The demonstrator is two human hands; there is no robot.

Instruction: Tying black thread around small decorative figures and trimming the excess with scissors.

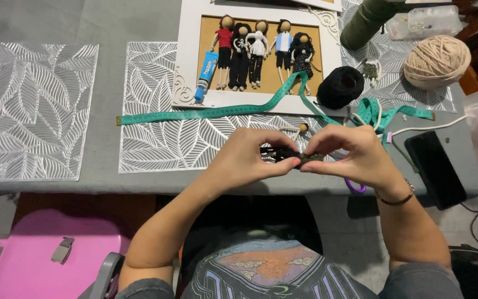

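A small dark yarn piece (291,156), judged light and soft, is pinched at its ends by left hand (247,158) and right hand (355,155) fingers above the worktop (106,99).

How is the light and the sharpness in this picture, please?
Head view: soft, even indoor light; faint shine on the silver leaf placemat; left hand and right hand slightly soft around the dark piece; table edges bend a little.
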